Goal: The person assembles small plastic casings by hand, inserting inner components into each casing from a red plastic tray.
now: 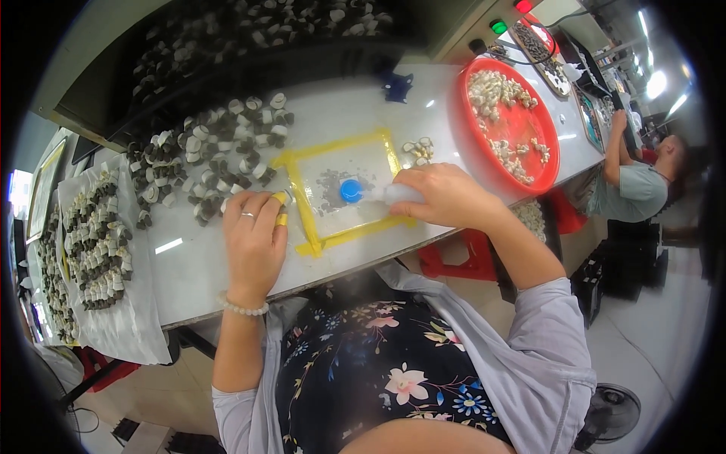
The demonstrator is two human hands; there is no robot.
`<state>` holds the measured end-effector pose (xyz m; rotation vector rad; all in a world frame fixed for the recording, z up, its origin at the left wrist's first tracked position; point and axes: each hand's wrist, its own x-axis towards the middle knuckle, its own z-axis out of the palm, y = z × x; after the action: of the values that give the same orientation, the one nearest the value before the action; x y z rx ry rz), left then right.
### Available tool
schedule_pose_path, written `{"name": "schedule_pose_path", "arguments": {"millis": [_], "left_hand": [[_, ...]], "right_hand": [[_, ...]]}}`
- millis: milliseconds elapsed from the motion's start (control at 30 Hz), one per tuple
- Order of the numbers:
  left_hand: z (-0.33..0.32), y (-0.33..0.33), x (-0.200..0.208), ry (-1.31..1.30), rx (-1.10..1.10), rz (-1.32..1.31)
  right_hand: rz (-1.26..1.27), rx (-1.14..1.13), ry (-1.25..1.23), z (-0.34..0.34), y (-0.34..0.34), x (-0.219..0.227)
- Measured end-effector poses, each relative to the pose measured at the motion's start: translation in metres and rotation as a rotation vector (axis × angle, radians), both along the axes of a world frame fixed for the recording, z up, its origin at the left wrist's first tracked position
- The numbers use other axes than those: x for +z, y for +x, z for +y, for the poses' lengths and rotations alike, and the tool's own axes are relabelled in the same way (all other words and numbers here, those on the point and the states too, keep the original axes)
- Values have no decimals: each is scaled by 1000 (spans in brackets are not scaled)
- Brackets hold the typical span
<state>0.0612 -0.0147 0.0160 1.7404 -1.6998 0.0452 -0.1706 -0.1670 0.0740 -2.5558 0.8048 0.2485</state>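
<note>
My right hand (448,195) is closed round a pale translucent squeeze bottle (393,194). Its blue cap (350,191) points left, over a square framed in yellow tape (305,219) on the white table. Inside the frame, small dark grey specks (327,198) are scattered. At the near edge of a pile of small white-and-dark pieces (215,155), my left hand (255,240) has its fingers bent down and drawn together. Yellow wraps show on some of its fingertips. Whatever those fingers hold is hidden.
A red round tray (550,160) with pale pieces stands at the right. Small pieces (418,150) lie beside the frame. At left, rows of pieces cover a white sheet (144,303). A dark machine opening (249,68) is behind. Another person (631,181) works at far right.
</note>
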Motion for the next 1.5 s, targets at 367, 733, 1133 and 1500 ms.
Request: {"name": "schedule_pose_path", "arguments": {"millis": [367, 733, 1133, 1500], "left_hand": [[-1, 1, 0, -7, -6, 25], [-1, 0, -1, -5, -1, 16], [-1, -1, 2, 17, 15, -19], [-3, -5, 5, 45, 2, -25]], "right_hand": [[82, 27, -34, -4, 7, 8], [16, 56, -32, -6, 4, 6], [-322, -302, 254, -32, -15, -1], [-718, -722, 14, -95, -20, -50]]}}
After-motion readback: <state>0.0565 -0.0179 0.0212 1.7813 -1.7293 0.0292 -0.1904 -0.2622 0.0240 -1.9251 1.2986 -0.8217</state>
